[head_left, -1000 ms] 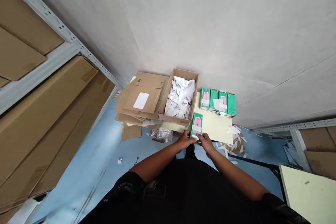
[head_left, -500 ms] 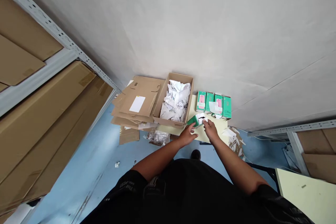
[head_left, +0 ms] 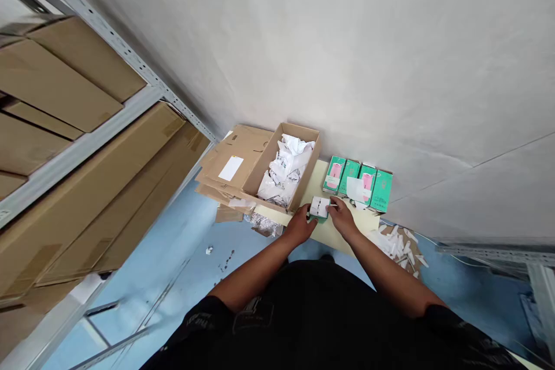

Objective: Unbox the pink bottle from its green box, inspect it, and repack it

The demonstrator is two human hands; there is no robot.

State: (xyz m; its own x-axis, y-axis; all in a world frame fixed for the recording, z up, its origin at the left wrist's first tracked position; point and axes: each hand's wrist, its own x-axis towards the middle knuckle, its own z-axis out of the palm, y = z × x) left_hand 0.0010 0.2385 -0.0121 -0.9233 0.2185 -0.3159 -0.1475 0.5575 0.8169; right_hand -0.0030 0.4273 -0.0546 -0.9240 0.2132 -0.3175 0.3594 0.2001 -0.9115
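- From my remote seat I see both hands meeting over the pale yellow table (head_left: 347, 231), at its near edge, with a small green box (head_left: 319, 208) between them.
- The small green box shows its white end toward the camera; the end flaps look open, though it is too small for me to be sure. Only a sliver of green shows below the white part.
- The left hand (head_left: 298, 225) lies on the box's left side and a little nearer to me, fingers curled round the lower left corner; I judge it to be gripping the box, not merely touching it.
- The right hand (head_left: 342, 218) comes in from the right, its fingertips (head_left: 332, 203) pinched at the upper right edge of the white end. The fingers are close together, but I cannot tell whether they nip a flap or only rest on it.
- The box sits end-on, so I judge its long axis to run away from me toward the wall. Neither hand is clearly nearer; both are in contact.
- Just beyond the right hand, against the wall, stands a row of green boxes (head_left: 358, 182), upright and side by side, well clear of the held one, with a white slip leaning on the front of it.
- To the left of the hands an open cardboard carton (head_left: 260, 179) holds crumpled white paper (head_left: 286, 167); its near corner is close to the left hand but apart from it.
- Flattened cardboard (head_left: 225, 165) lies further left, and white scraps (head_left: 399, 243) lie to the right on the blue floor (head_left: 173, 254).
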